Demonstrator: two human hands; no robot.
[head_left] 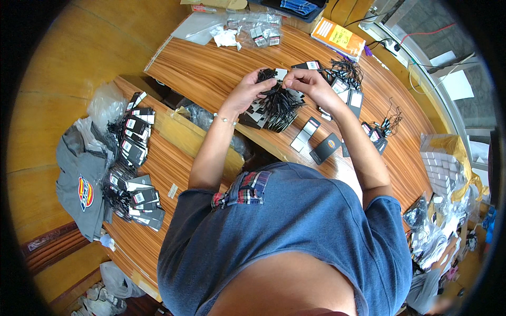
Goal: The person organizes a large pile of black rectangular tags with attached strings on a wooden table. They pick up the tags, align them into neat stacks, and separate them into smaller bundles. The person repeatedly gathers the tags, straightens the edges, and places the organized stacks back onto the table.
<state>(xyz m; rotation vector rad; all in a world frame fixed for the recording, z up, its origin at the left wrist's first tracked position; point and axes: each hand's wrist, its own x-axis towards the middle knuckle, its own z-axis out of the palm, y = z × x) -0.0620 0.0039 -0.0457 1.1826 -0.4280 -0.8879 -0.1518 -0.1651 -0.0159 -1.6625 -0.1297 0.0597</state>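
Black strings (282, 110) hang in a thick bunch between the two hands, above the far part of the wood-patterned table (211, 63), with cards (255, 117) fanned out under and beside them. The left hand (247, 94) has its fingers closed on the upper left of this bunch. The right hand (312, 87) has thumb and forefinger pinched together just beside the top of the bunch; whether a string end lies between them is too small to tell.

Tangling looks like the likeliest trouble: the strings are thin, alike and crossed over one another, so a pull on one could drag several along or tighten a knot. If the left fingers loosen, the bunch could spread and its cards slide over the near table edge into the dark gap (262, 156) below.

Two loose cards, a pale one (304, 135) and a black one (326, 148), lie near the right forearm, and a sweep of that arm might push them off. Another string heap (346, 71) sits to the right, close enough that its strings could mix with those in hand.
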